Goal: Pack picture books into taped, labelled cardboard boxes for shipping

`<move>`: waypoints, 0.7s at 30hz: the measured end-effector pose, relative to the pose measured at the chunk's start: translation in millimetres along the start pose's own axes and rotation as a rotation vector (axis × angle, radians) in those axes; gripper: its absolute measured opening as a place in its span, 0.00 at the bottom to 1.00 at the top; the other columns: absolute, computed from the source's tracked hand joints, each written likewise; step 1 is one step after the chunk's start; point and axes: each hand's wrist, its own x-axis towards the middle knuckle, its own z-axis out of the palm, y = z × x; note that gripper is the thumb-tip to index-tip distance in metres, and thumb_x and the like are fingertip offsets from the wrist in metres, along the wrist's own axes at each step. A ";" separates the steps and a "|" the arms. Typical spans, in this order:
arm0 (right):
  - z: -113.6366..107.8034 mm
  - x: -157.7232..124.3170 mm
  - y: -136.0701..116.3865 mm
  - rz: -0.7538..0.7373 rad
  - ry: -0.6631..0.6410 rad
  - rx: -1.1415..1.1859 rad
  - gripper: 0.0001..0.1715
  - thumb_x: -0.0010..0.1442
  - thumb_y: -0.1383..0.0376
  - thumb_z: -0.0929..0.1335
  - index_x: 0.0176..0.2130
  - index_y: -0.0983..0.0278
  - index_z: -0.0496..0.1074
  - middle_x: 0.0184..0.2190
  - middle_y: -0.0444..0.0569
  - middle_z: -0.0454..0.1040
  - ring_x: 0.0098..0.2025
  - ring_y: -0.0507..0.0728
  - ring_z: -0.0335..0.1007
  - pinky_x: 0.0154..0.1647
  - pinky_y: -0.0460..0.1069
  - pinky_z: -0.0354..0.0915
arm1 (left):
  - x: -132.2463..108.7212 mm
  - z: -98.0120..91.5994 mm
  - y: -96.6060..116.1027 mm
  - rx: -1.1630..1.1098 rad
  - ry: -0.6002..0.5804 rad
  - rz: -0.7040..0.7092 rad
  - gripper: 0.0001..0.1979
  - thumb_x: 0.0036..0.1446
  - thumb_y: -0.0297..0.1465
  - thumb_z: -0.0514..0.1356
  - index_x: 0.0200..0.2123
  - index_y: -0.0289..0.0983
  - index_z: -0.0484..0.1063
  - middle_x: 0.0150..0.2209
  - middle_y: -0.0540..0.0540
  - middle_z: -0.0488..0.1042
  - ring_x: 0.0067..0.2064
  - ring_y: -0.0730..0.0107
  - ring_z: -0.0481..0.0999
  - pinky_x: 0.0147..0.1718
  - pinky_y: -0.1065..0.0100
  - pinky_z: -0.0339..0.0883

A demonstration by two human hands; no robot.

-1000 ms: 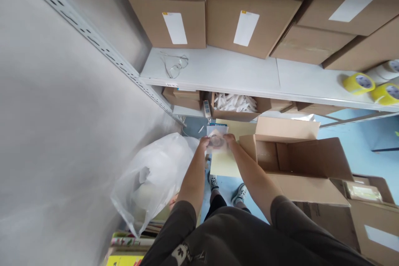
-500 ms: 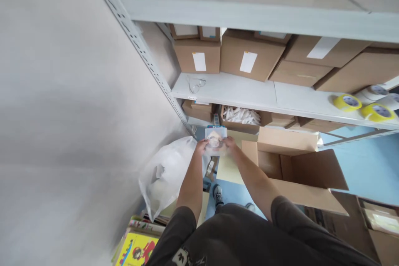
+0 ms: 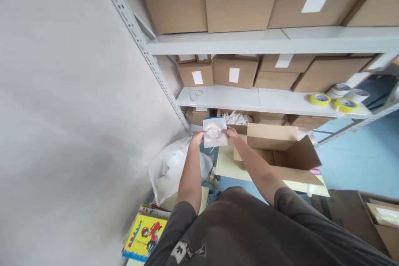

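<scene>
Between my two hands is a flat, pale, see-through packet (image 3: pixel 215 135) with a light brown and white shape showing in it. My left hand (image 3: pixel 197 136) pinches its left edge, and my right hand (image 3: pixel 231 132) pinches the right edge. A strip of blue shows just behind its top edge; what that belongs to is hidden. Below and beside my left forearm sits a white plastic bag (image 3: pixel 170 168). An open cardboard box (image 3: pixel 272 137) with its flaps up stands on a pale yellow tabletop (image 3: pixel 225 164), near my right forearm.
Ahead stands a white metal shelf (image 3: pixel 230 94) with cardboard boxes (image 3: pixel 235 72), glasses (image 3: pixel 195 94) and yellow tape rolls (image 3: pixel 319 99). A lower box holds white strips (image 3: pixel 237 118). A grey wall (image 3: pixel 77 112) rises at left. Colourful books (image 3: pixel 145 235) are stacked lower left.
My view has tilted up, bringing more of the upper shelf boxes in and taking my shoes out of sight. Both hands keep their hold on the packet, whose face now looks paler and glossier.
</scene>
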 end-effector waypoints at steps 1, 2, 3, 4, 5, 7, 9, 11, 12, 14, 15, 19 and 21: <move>-12.9 -4.5 -7.7 0.008 -0.005 0.014 0.18 0.46 0.66 0.81 0.35 0.64 0.75 0.25 0.45 0.81 0.33 0.60 0.80 0.41 0.53 0.77 | -4.4 11.3 3.4 0.040 -0.031 -0.001 0.17 0.44 0.30 0.77 0.39 0.35 0.82 0.31 0.39 0.84 0.34 0.57 0.86 0.33 0.63 0.79; -27.8 -9.4 -15.1 0.016 -0.006 0.028 0.18 0.46 0.67 0.81 0.35 0.64 0.74 0.26 0.46 0.81 0.34 0.60 0.81 0.42 0.54 0.77 | -8.5 24.2 5.8 0.077 -0.060 -0.002 0.17 0.44 0.29 0.77 0.39 0.34 0.81 0.32 0.39 0.85 0.35 0.55 0.86 0.34 0.63 0.79; -44.9 -14.9 -22.1 0.020 -0.005 0.044 0.18 0.46 0.68 0.81 0.35 0.64 0.74 0.26 0.47 0.82 0.34 0.60 0.81 0.42 0.54 0.78 | -12.4 38.7 7.2 0.106 -0.089 -0.002 0.17 0.44 0.28 0.76 0.39 0.34 0.81 0.32 0.38 0.85 0.36 0.55 0.86 0.35 0.62 0.79; -63.9 -21.1 -28.6 0.019 -0.003 0.063 0.18 0.47 0.70 0.81 0.35 0.63 0.74 0.27 0.47 0.82 0.35 0.61 0.82 0.43 0.54 0.78 | -16.2 54.8 7.3 0.126 -0.117 0.001 0.17 0.44 0.28 0.76 0.39 0.34 0.81 0.33 0.38 0.85 0.36 0.54 0.86 0.35 0.62 0.79; -84.6 -28.0 -34.4 0.014 -0.001 0.086 0.18 0.47 0.71 0.80 0.35 0.63 0.74 0.28 0.48 0.83 0.36 0.61 0.82 0.44 0.55 0.79 | -19.9 72.4 6.0 0.141 -0.146 0.005 0.17 0.44 0.28 0.76 0.39 0.34 0.81 0.33 0.39 0.85 0.37 0.55 0.86 0.36 0.62 0.79; -129.9 -44.0 -43.4 0.000 0.007 0.132 0.19 0.46 0.75 0.80 0.35 0.62 0.74 0.29 0.49 0.84 0.37 0.62 0.83 0.46 0.56 0.80 | -27.7 110.9 -0.6 0.173 -0.215 0.011 0.18 0.45 0.29 0.76 0.41 0.34 0.81 0.35 0.39 0.85 0.39 0.55 0.87 0.38 0.62 0.79; -177.5 -61.8 -48.7 -0.012 0.033 0.164 0.19 0.46 0.77 0.79 0.35 0.62 0.74 0.30 0.49 0.84 0.37 0.63 0.83 0.47 0.56 0.80 | -36.0 152.0 -11.9 0.211 -0.291 0.008 0.19 0.47 0.32 0.77 0.42 0.34 0.81 0.36 0.39 0.85 0.40 0.55 0.87 0.39 0.62 0.79; -223.5 -79.6 -50.0 -0.015 0.075 0.176 0.20 0.46 0.78 0.78 0.37 0.62 0.74 0.31 0.49 0.84 0.37 0.62 0.83 0.46 0.56 0.80 | -44.3 192.7 -27.2 0.245 -0.353 -0.010 0.21 0.47 0.34 0.79 0.44 0.34 0.81 0.36 0.39 0.85 0.40 0.56 0.87 0.39 0.62 0.79; -245.0 -88.0 -49.0 -0.018 0.095 0.180 0.21 0.46 0.78 0.78 0.37 0.62 0.75 0.31 0.48 0.84 0.36 0.62 0.83 0.46 0.57 0.80 | -48.3 212.1 -35.9 0.258 -0.377 -0.019 0.21 0.48 0.34 0.79 0.44 0.34 0.82 0.36 0.39 0.85 0.39 0.56 0.86 0.39 0.62 0.79; -283.5 -102.7 -44.5 -0.025 0.129 0.181 0.20 0.45 0.78 0.78 0.38 0.63 0.75 0.31 0.48 0.84 0.35 0.62 0.82 0.45 0.57 0.80 | -56.0 247.4 -55.1 0.274 -0.405 -0.034 0.21 0.48 0.34 0.79 0.44 0.33 0.82 0.36 0.38 0.85 0.38 0.57 0.86 0.39 0.62 0.79; -300.1 -108.9 -41.0 -0.026 0.143 0.179 0.20 0.45 0.77 0.79 0.38 0.63 0.75 0.30 0.48 0.84 0.34 0.62 0.82 0.44 0.56 0.80 | -59.6 262.7 -65.3 0.280 -0.408 -0.041 0.21 0.48 0.33 0.79 0.44 0.33 0.82 0.36 0.38 0.85 0.38 0.58 0.86 0.39 0.62 0.79; -346.7 -125.1 -22.9 0.012 0.188 0.166 0.22 0.44 0.73 0.80 0.40 0.64 0.76 0.32 0.49 0.84 0.36 0.62 0.82 0.43 0.55 0.79 | -71.4 306.4 -107.0 0.303 -0.386 -0.057 0.20 0.47 0.33 0.79 0.42 0.34 0.82 0.36 0.39 0.85 0.40 0.56 0.87 0.42 0.61 0.79; -359.1 -129.0 -13.3 0.059 0.206 0.135 0.25 0.44 0.71 0.80 0.43 0.65 0.77 0.36 0.52 0.85 0.39 0.63 0.82 0.45 0.56 0.79 | -75.3 318.1 -125.9 0.333 -0.346 -0.048 0.20 0.47 0.33 0.79 0.42 0.34 0.81 0.36 0.38 0.85 0.42 0.53 0.87 0.44 0.58 0.79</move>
